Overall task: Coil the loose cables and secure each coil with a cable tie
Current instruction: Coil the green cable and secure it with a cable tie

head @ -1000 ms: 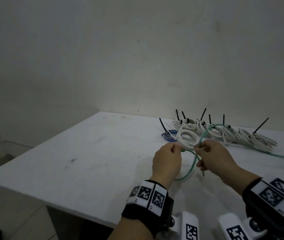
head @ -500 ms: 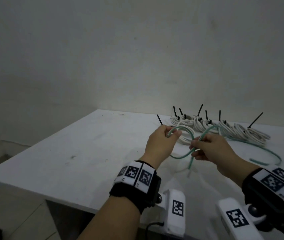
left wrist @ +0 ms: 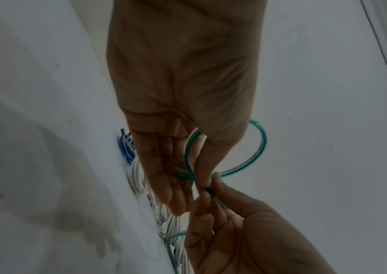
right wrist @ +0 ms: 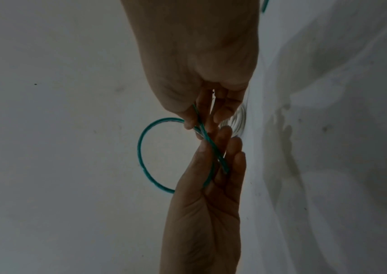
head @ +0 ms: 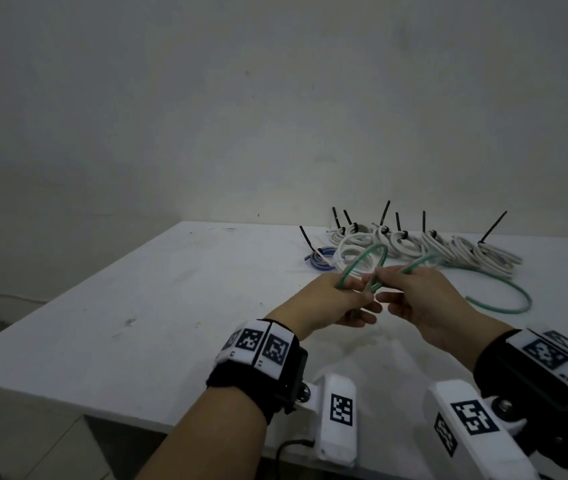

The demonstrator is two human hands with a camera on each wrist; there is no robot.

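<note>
A thin green cable (head: 362,261) stands in one small loop above my hands, held over the white table (head: 171,323). My left hand (head: 362,301) pinches the loop's crossing between thumb and fingers, seen in the left wrist view as the green cable (left wrist: 261,146) curving round the thumb. My right hand (head: 384,294) pinches the same cable just beside it, fingertips almost touching the left ones. In the right wrist view the green cable (right wrist: 140,153) arcs out to the left of both hands. The cable's free tail (head: 504,301) curves over the table to the right.
Several white coils (head: 431,244) with upright black cable ties (head: 492,228) lie in a row at the table's back, against the wall. A small blue coil (head: 320,263) lies at their left end. The table's left edge drops to the floor.
Both hands have come together and risen a little. The green cable now forms a loop above the left hand, and its tail has been drawn in from the right.
</note>
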